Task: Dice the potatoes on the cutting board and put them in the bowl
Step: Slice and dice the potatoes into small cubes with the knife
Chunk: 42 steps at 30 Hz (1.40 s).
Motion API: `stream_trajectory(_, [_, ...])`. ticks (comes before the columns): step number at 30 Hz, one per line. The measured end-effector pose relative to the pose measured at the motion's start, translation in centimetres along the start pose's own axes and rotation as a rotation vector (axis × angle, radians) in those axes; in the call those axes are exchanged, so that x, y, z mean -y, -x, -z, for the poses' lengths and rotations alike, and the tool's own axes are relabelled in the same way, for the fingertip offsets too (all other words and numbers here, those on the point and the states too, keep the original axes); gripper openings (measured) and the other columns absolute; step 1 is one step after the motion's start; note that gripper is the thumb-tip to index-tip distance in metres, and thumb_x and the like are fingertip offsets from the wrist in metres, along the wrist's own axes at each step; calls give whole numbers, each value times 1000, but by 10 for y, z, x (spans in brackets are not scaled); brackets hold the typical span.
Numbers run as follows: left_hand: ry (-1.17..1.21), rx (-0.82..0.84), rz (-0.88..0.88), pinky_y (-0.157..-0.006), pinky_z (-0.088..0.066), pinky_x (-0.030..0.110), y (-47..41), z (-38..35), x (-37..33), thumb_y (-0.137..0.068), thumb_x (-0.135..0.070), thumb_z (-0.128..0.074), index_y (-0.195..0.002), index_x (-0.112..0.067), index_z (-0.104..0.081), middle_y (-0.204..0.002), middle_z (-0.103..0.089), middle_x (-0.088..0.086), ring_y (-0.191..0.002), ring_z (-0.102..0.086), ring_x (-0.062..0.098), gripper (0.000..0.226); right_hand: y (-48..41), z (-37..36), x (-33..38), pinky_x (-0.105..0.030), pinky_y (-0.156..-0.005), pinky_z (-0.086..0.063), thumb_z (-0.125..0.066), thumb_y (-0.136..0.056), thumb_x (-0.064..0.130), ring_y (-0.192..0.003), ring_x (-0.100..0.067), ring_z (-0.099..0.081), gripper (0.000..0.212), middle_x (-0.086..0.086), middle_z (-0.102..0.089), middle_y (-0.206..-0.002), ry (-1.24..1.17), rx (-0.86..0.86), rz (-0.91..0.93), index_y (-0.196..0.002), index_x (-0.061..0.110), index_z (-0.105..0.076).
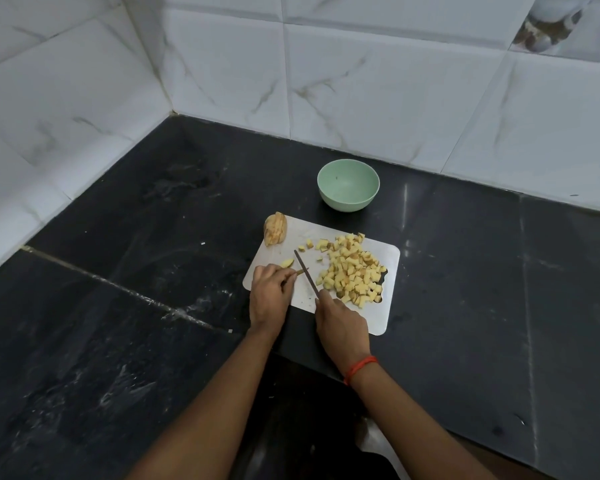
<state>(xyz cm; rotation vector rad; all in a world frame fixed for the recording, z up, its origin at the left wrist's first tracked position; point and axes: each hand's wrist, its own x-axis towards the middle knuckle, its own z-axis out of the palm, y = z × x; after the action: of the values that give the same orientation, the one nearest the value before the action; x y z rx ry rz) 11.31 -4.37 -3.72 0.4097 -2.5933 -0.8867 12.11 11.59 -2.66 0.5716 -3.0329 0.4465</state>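
One potato slice point(287, 262) in left hand point(271, 293); right hand point(342, 324) grips knife point(306, 274).

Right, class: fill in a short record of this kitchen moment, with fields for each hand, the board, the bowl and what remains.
left hand: holds a potato piece down on the cutting board
right hand: grips the knife, blade beside that piece
board: diced potato piled on its right part; large potato chunk at its far left corner
bowl: green, empty, beyond the board on the dark counter
remaining: finish dicing, move the dice into the bowl
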Motion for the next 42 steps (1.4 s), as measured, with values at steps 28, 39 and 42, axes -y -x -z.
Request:
stream_trajectory(28, [49, 60, -52, -84, -46, 24, -2, -2, 7, -95, -24, -69, -107, -15, -76, -102, -64, -6, -100, -49, 11, 16, 22, 7, 4, -27, -36, -24, -69, -86, 17, -40, -28, -53, 27, -2, -58, -65, 72, 32, 30, -97, 17, -44])
stream_trajectory(39, [73, 57, -22, -82, -42, 19, 0, 2, 6, -94, -26, -70, -105, -16, -77, -99, -62, -9, -100, -47, 8, 16, 29, 7, 2, -28, -28, -35, -73, -87, 20, -34, -24, -50, 30, 3, -53, -56, -27, -69, -43, -84, 19, -43])
stream_trajectory(42, [78, 71, -49, -84, -44, 22, 0, 2, 7, -95, -27, -70, -107, -18, -78, -100, -62, -9, -100, -47, 9, 17, 26, 4, -1, -35, -40, -45, -52, -100, 27, -52, -32, -61, 14, 0, -60, -71, -36, -15, -30, -95, 18, -43])
